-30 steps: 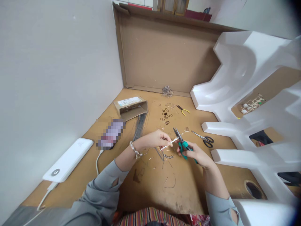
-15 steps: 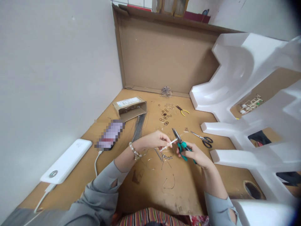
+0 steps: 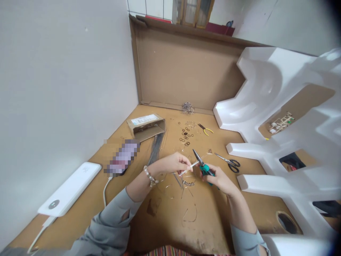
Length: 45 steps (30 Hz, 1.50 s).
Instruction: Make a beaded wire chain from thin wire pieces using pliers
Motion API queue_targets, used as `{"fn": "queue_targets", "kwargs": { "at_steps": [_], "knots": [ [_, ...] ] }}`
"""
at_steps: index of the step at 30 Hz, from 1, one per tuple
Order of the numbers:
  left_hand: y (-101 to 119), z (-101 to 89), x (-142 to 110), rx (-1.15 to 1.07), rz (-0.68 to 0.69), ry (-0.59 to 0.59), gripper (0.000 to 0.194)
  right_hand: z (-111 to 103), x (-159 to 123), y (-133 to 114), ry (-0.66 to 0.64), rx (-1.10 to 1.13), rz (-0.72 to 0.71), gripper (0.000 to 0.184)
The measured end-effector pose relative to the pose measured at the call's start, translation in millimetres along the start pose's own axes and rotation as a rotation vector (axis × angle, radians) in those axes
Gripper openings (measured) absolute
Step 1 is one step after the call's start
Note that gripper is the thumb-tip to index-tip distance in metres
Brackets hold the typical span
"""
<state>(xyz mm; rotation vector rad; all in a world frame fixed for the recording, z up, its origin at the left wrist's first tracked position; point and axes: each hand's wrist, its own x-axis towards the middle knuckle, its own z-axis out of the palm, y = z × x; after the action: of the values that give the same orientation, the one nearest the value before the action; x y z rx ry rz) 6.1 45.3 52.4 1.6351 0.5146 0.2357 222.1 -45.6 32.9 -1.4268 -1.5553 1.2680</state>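
Observation:
My left hand [image 3: 173,164] pinches a thin silver wire [image 3: 192,165] that slants up to the right. My right hand [image 3: 218,179] is wrapped round the teal handles of a pair of pliers [image 3: 202,164]. The pliers' dark jaws meet the wire near its upper end. Both hands hover just above the brown cardboard floor [image 3: 170,217]. A short silver chain piece [image 3: 188,183] and bent wire scraps lie under them.
A bundle of straight wires [image 3: 155,146] and a small cardboard box [image 3: 145,125] lie at the back left. Dark rings [image 3: 185,135], yellow-handled pliers [image 3: 204,129] and black scissors [image 3: 228,161] lie beyond the hands. White foam packing [image 3: 277,128] fills the right. A white power bank [image 3: 69,189] and a phone [image 3: 122,157] lie left.
The hands, wire and pliers keep the same grip. The camera has tilted slightly, so everything sits a little lower and further left in view.

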Motion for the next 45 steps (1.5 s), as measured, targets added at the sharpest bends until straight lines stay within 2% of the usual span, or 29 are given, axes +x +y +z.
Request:
{"fn": "queue_targets", "kwargs": {
  "at_steps": [6, 18, 26, 33, 39, 45],
  "knots": [
    [-4, -1.0, 1, 0.062, -0.001, 0.002, 0.029, 2, 0, 1, 0.019, -0.068, -0.015, 0.02],
    [-10, -0.4, 5, 0.066, -0.035, 0.088, 0.025, 16, 9, 2, 0.222, -0.317, 0.035, 0.018],
    [-13, -1.2, 7, 0.074, -0.051, 0.09, 0.023, 18, 13, 7, 0.212, -0.298, 0.007, 0.015],
    [-6, -0.2, 4, 0.14, -0.047, 0.11, 0.021, 20, 14, 11, 0.232, -0.327, -0.004, 0.01],
    [3, 1.5, 1, 0.184, -0.05, 0.103, 0.018, 27, 15, 15, 0.355, -0.425, -0.029, 0.017],
    [0, -1.4, 1, 0.21, -0.018, 0.103, 0.019, 32, 17, 19, 0.417, -0.495, -0.044, 0.014]
  ]
}}
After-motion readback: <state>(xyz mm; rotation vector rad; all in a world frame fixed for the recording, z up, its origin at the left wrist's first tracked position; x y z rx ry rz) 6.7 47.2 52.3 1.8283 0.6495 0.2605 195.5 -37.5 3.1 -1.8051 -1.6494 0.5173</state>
